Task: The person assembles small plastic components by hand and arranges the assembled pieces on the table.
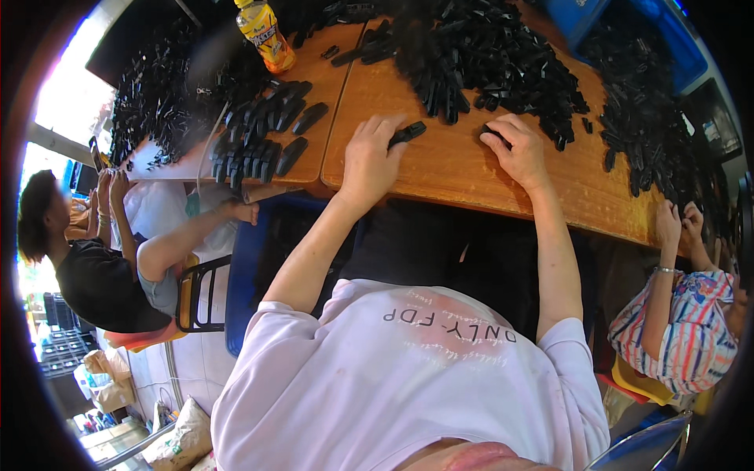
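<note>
My left hand (371, 153) rests at the near side of the wooden table (463, 188), its fingers closed on an elongated black plastic part (408, 135) that points up and to the right. To the right of it, my right hand (518, 151) pinches a smaller black plastic piece (497, 136), mostly covered by the fingers. The two hands are apart. Just beyond them spreads a large heap of loose black plastic parts (463, 63). Left of my left hand, similar black parts (263, 157) lie side by side in rows.
A drink bottle with an orange label (265, 38) stands at the far left. More black parts (165, 94) are piled beyond it. A person in black (102, 282) sits to the left; another in a striped top (679, 326) works at the right. A blue bin (691, 59) is at the far right.
</note>
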The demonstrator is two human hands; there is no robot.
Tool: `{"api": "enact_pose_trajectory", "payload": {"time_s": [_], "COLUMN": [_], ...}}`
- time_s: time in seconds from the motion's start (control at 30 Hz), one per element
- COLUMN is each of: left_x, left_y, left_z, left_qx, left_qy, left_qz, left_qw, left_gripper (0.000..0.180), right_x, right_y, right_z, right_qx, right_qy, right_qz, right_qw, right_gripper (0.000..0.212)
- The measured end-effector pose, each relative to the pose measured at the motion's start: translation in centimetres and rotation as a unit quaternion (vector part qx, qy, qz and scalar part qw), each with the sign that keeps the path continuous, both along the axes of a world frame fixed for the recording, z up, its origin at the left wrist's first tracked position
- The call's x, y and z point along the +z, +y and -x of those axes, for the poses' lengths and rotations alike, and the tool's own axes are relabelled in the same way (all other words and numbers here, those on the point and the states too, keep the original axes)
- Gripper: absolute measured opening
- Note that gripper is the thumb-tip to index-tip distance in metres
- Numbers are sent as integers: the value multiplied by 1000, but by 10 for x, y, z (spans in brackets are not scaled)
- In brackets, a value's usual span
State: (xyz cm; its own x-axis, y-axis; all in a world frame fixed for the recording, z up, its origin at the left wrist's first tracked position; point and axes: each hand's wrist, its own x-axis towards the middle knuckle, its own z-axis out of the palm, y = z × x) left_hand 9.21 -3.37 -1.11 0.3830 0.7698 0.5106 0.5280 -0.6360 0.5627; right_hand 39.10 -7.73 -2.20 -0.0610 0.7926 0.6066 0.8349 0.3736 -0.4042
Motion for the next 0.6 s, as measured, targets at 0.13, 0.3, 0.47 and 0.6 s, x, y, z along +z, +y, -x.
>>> {"api": "enact_pose_trajectory", "payload": {"time_s": [0.13,0.3,0.47,0.6], "left_x": [0,5,4,8], "left_y": [5,6,7,7], "left_z": [-1,2,0,0], "left_qx": [-42,-106,-102,-105], "left_qy": [-47,-46,-53,-37], "left_qz": [69,162,182,197], "left_qw": [996,980,977,974], "left_gripper": [38,33,35,36], "right_x": [4,4,2,3], "right_y": [-3,-6,-9,-10], "right_z": [20,61,61,67], "right_qx": [50,108,115,116], "right_qy": [117,35,39,48], "right_qz": [49,-5,3,-9], "right_qw": [991,994,993,992], "right_gripper": [19,19,22,18]}}
